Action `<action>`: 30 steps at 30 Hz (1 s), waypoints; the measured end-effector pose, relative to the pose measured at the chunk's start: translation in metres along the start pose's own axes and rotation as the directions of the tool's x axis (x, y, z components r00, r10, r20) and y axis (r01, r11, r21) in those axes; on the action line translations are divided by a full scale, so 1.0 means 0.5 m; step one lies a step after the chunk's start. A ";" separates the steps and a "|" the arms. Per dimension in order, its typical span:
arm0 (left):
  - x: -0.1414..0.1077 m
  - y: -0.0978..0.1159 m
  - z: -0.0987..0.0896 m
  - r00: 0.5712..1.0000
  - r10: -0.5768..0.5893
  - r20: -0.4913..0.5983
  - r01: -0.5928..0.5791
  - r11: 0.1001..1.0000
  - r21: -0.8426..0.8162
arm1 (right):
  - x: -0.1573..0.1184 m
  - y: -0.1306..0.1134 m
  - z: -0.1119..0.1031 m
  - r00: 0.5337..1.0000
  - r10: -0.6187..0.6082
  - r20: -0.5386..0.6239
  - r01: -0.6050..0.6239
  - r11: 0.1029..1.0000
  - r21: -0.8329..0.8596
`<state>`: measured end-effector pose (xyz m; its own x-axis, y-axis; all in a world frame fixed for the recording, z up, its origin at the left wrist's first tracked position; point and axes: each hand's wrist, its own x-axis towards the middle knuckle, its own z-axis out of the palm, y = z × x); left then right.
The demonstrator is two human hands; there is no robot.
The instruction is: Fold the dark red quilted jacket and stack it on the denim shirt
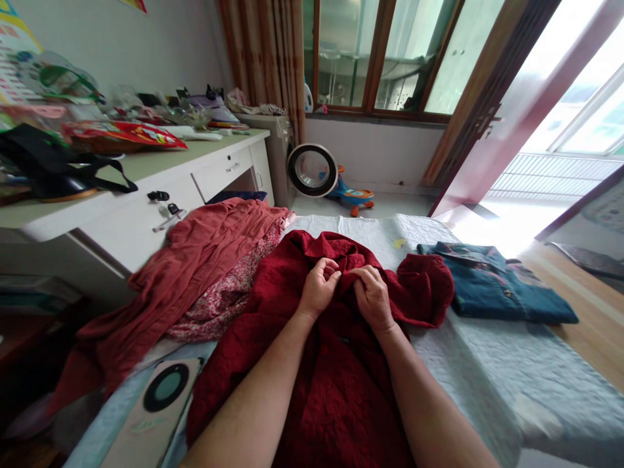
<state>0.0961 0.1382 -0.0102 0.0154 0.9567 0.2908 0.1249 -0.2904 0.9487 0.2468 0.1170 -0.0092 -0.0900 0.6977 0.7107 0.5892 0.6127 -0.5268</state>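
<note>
A dark red collared shirt lies spread over the bed in front of me, its collar at the far end and one sleeve bunched to the right. My left hand is closed in a pinch on the shirt's front just below the collar. Close beside it, my right hand has its fingers curled over the cloth, gripping the front edge. Whether a button sits between the fingertips is too small to tell. Folded blue denim clothing lies to the right of the sleeve.
Rust-coloured clothing and a red floral cloth lie left. A phone rests on the light blue bedspread. Beyond are a cluttered desk, a washing machine with its door ajar, and a blue-orange ride-on toy.
</note>
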 end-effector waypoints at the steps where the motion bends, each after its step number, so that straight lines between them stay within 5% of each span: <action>1: -0.001 0.002 0.000 1.000 -0.001 0.009 0.001 1.000 0.011 | 0.000 0.001 0.001 1.000 0.007 -0.003 -0.007 1.000 -0.002; 6: 0.003 0.014 -0.009 1.000 0.003 0.006 -0.003 0.999 0.046 | 0.001 -0.005 0.003 1.000 -0.001 -0.022 0.001 1.000 0.010; 15: 0.021 0.024 -0.024 0.994 -0.104 -0.022 0.099 0.981 -0.167 | 0.003 -0.023 0.002 1.000 -0.014 0.015 0.013 0.999 0.045; 24: 0.020 0.027 -0.009 0.963 -0.102 -0.251 0.008 0.937 -0.348 | 0.003 -0.038 0.001 0.998 -0.061 -0.014 0.061 0.998 0.026; 28: 0.021 0.021 -0.008 0.939 -0.043 -0.340 -0.050 0.964 -0.262 | 0.002 -0.040 0.003 0.997 -0.080 0.016 0.079 0.997 0.026; 30: 0.019 0.018 -0.005 0.955 0.024 -0.297 -0.081 0.980 -0.183 | 0.000 -0.040 0.004 0.997 -0.077 0.024 0.076 0.997 0.011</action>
<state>0.0949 0.1446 0.0013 -0.2767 0.8998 0.3372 -0.0603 -0.3665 0.9285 0.2334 0.1058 0.0003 -0.1540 0.6574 0.7376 0.5716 0.6682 -0.4762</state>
